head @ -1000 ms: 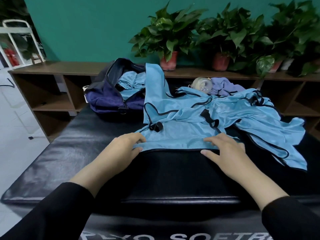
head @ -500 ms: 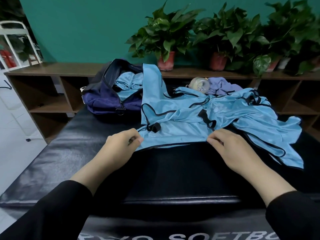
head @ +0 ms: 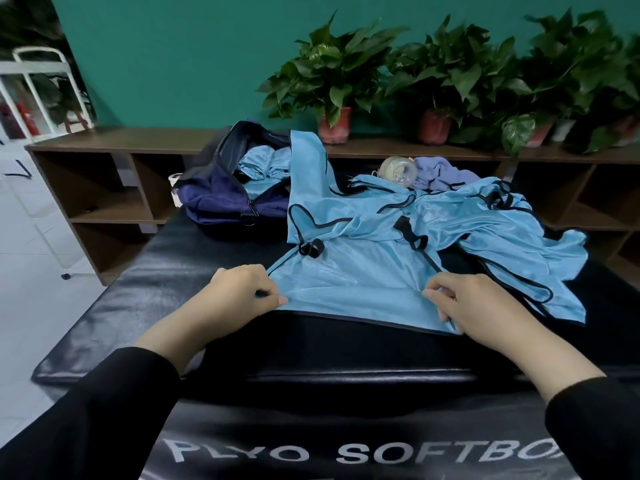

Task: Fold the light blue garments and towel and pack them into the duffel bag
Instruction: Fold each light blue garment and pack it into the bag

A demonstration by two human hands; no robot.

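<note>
Item: light blue garment (head: 363, 275), mesh fabric with black trim, spread on the black padded surface (head: 145, 278). Near hem lies toward the person; its far part runs up and drapes over the edge of the duffel bag (head: 221, 199).

Left hand (head: 239, 296): fingers curled, pinching the near left corner of the hem between thumb and forefinger.

Right hand (head: 481, 310): fingers curled, pinching the near right part of the hem, with a fold of fabric gathered under the fingertips.

Duffel bag: dark navy, unzipped and gaping, at the far left of the surface. A folded light blue piece (head: 263, 164) already sits inside it.

Further light blue garments (head: 512, 237): crumpled heap to the right, overlapping the one in hand, not yet folded.

Lavender towel (head: 440, 173): bunched at the far edge behind the heap, touching a clear baby bottle (head: 398, 169) lying on its side.

Background: low wooden shelf (head: 121, 140) carrying potted plants (head: 332, 81) against a teal wall.

Step in hand, as judged: start of folding the spread garment, both near corners taken up.

Next move, as judged: carry the hem away toward the far side in one even fold, keeping both corners level and the piece free of the overlapping heap on the right.
</note>
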